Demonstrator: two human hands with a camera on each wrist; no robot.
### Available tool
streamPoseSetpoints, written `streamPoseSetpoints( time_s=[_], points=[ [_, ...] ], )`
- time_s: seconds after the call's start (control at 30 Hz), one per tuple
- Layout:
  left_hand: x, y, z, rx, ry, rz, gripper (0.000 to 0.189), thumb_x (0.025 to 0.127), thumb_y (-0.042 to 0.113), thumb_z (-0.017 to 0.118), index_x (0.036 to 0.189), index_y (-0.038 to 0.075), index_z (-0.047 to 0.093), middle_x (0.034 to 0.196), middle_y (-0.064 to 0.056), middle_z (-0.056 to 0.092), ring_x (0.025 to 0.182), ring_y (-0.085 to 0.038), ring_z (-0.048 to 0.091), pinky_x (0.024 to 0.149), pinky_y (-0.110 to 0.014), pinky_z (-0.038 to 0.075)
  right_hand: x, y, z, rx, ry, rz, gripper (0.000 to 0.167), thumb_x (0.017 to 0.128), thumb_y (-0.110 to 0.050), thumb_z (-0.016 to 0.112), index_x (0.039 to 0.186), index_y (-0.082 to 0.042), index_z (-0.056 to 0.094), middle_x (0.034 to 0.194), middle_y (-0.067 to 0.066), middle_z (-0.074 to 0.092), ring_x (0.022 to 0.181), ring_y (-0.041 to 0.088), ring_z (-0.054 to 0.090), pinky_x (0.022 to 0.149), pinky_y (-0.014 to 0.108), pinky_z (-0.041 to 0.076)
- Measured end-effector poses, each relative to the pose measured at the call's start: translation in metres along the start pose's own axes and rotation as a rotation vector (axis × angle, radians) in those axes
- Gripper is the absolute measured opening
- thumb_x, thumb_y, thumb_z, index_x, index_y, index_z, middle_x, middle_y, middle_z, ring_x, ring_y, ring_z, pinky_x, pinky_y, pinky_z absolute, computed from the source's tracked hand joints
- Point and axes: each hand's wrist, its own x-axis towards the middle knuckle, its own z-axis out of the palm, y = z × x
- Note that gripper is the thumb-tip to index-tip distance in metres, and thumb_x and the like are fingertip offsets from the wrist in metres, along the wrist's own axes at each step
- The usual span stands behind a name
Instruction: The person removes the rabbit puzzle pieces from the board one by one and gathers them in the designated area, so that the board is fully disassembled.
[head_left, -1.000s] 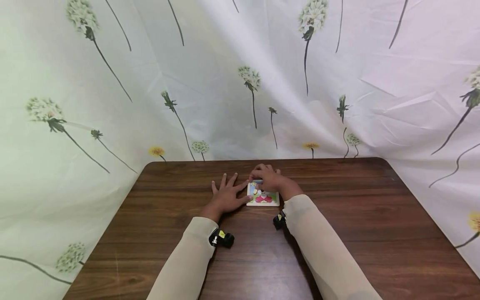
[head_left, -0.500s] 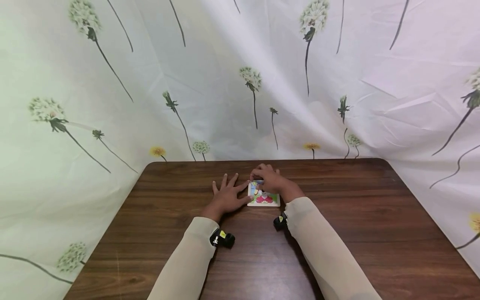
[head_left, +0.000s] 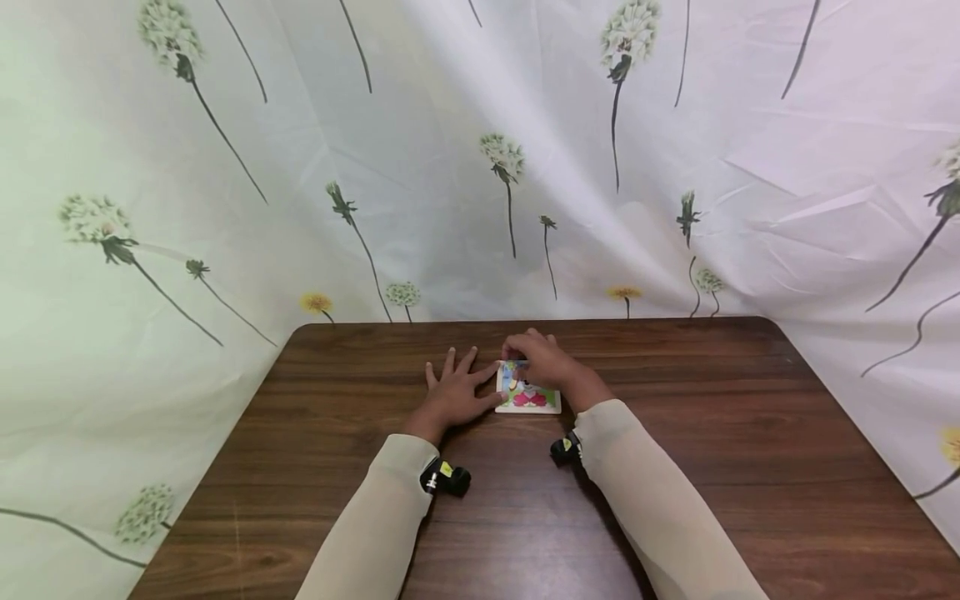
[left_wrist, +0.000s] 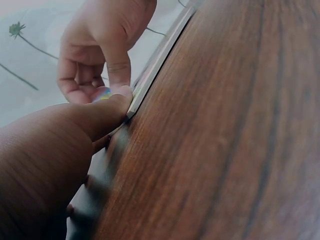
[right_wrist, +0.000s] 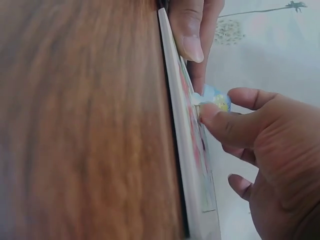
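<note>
A small picture puzzle in a pale frame (head_left: 528, 409) lies flat near the far side of the table, showing a pink, green and blue picture. My left hand (head_left: 452, 397) is spread at its left side, with the thumb on the frame's left edge and the index fingertip by the far corner. Over the puzzle's upper part, my right hand (head_left: 546, 365) pinches a light-blue and yellow puzzle piece (right_wrist: 218, 99) between thumb and index finger. In the right wrist view this piece stands tilted up from the puzzle's face. From the head, the right hand hides part of the picture.
The dark wood-grain table (head_left: 750, 467) reaches out on both sides, its far edge just beyond the hands. Behind it hangs a pale sheet (head_left: 435, 208) printed with dandelions. Black wrist cameras sit on the left cuff (head_left: 450, 479) and right cuff (head_left: 564, 450).
My right wrist and sleeve have shifted slightly right and toward me, while its fingers stay at the puzzle's upper left. The left hand keeps its place on the frame.
</note>
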Motion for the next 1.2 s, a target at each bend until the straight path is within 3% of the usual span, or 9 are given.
streamPoseSetpoints(
  time_s=[0.1,0.2,0.37,0.6,0.77,1.07,1.2],
  points=[
    [-0.001,0.001,-0.001,-0.005,0.001,0.004,0.072,0.106,0.069,0.055,0.170,0.038,0.040,0.186,-0.010,0.014,0.172,-0.048,-0.005,0.128,-0.083,-0.006,-0.003,0.000,-0.002,0.058,0.036,-0.046,0.016,0.103,0.000,0.072,0.115,-0.011,0.073,0.118,0.007,0.072,0.115,0.029,0.063,0.110,0.062,0.048],
    [-0.001,0.001,-0.001,-0.005,0.004,0.003,0.072,0.106,0.069,0.055,0.170,0.038,0.041,0.186,-0.010,0.014,0.172,-0.048,-0.005,0.128,-0.083,-0.007,-0.007,0.002,-0.003,0.190,0.082,-0.058,0.014,0.105,0.001,0.068,0.115,-0.008,0.075,0.119,0.010,0.073,0.116,0.029,0.066,0.108,0.059,0.055],
    [-0.002,0.002,0.000,-0.006,0.011,-0.001,0.072,0.106,0.069,0.055,0.169,0.038,0.042,0.186,-0.011,0.015,0.171,-0.049,-0.004,0.128,-0.083,-0.006,-0.015,0.008,-0.005,0.364,0.136,0.004,0.012,0.108,-0.005,0.067,0.114,-0.011,0.076,0.120,0.007,0.073,0.117,0.024,0.066,0.110,0.055,0.054],
    [-0.002,0.002,0.000,-0.012,0.014,-0.001,0.074,0.106,0.068,0.055,0.172,0.038,0.036,0.186,-0.011,0.009,0.171,-0.050,-0.007,0.128,-0.082,-0.008,-0.030,0.019,-0.011,0.363,0.182,0.025,0.009,0.107,-0.008,0.070,0.113,-0.011,0.076,0.114,0.009,0.075,0.110,0.024,0.068,0.097,0.045,0.056],
    [-0.001,0.001,0.002,0.000,0.005,0.006,0.073,0.107,0.069,0.053,0.171,0.039,0.037,0.186,-0.011,0.012,0.170,-0.051,-0.008,0.128,-0.082,-0.008,-0.043,0.025,-0.016,0.362,0.209,0.053,0.008,0.107,-0.007,0.070,0.112,-0.010,0.076,0.113,0.010,0.076,0.108,0.024,0.068,0.095,0.042,0.056],
    [-0.001,0.000,0.002,0.007,0.023,0.014,0.072,0.107,0.068,0.054,0.171,0.039,0.037,0.186,-0.010,0.014,0.171,-0.050,-0.006,0.129,-0.081,-0.007,-0.063,0.040,-0.023,0.421,0.277,0.129,0.009,0.106,-0.001,0.068,0.110,-0.004,0.075,0.111,0.015,0.074,0.108,0.028,0.068,0.106,0.060,0.057],
    [-0.002,0.000,0.002,-0.004,0.018,0.018,0.072,0.107,0.068,0.054,0.171,0.039,0.038,0.186,-0.010,0.014,0.171,-0.049,-0.006,0.129,-0.081,-0.007,-0.071,0.047,-0.024,0.435,0.291,0.157,0.009,0.105,0.002,0.067,0.110,-0.002,0.074,0.110,0.016,0.073,0.106,0.028,0.066,0.109,0.062,0.055]
  ],
)
